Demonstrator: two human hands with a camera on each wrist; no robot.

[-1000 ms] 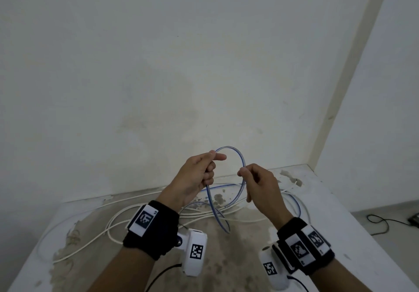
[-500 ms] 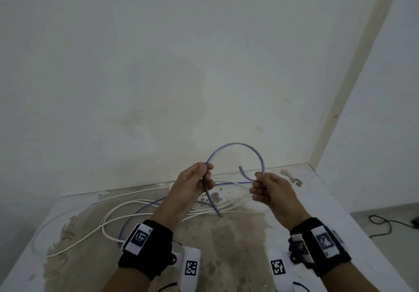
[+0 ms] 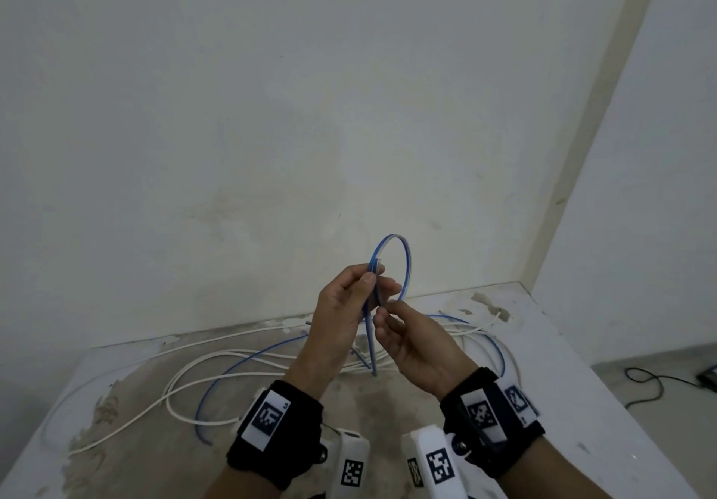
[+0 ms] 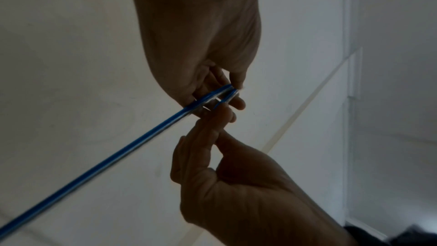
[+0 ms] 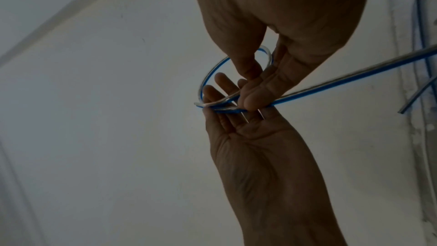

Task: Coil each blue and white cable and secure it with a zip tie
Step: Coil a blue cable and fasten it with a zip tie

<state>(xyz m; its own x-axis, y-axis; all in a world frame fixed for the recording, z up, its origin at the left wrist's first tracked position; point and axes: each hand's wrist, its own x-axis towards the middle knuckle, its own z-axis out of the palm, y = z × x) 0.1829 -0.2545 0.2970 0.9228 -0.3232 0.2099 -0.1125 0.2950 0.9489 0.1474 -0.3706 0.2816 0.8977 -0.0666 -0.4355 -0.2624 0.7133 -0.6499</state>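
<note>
Risk: first loop of blue and white cable springing open if left hand thumb-and-finger pinch on crossed strands slackens. Right hand fingertips closed on loop's base beside it, held above table. Thin, springy-looking, striped; rest trailing onto tabletop among white cables.

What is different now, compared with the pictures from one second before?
The right hand carried the free end of the blue and white cable across to the left hand, closing the open arc into a small loop. The left hand now pinches both strands at the crossing. The other cables stayed on the table.
</note>
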